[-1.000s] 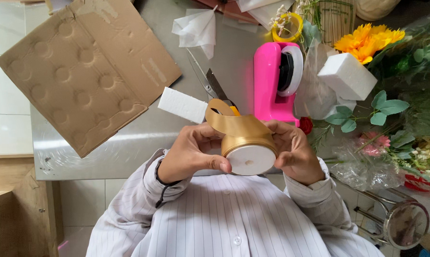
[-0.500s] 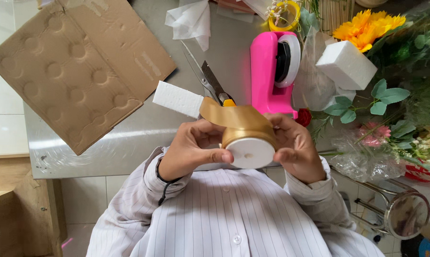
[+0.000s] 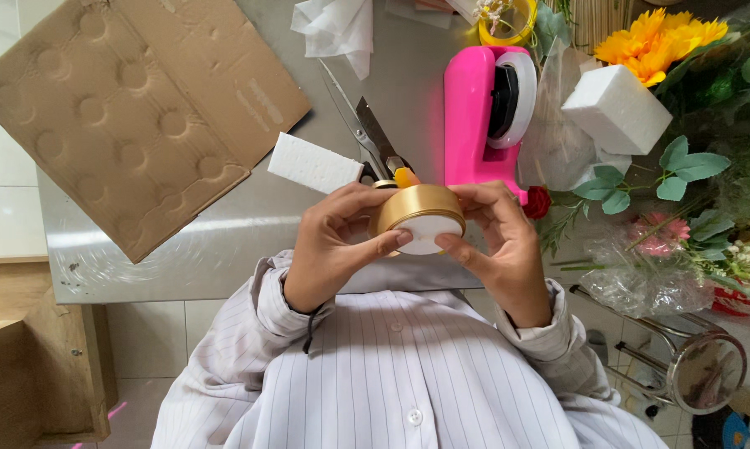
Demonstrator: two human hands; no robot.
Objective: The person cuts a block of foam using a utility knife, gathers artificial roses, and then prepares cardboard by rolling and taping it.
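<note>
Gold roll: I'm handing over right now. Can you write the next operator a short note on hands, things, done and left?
Left hand: grips the gold roll from its left side, thumb on the white face.
Right hand: grips it from the right.
The roll is held above the table edge, near the chest.
Scissors, foam block and pink dispenser lie just beyond.
Done: roll is off the table, no loose end showing.
Left: scissors and block lie untouched.
</note>
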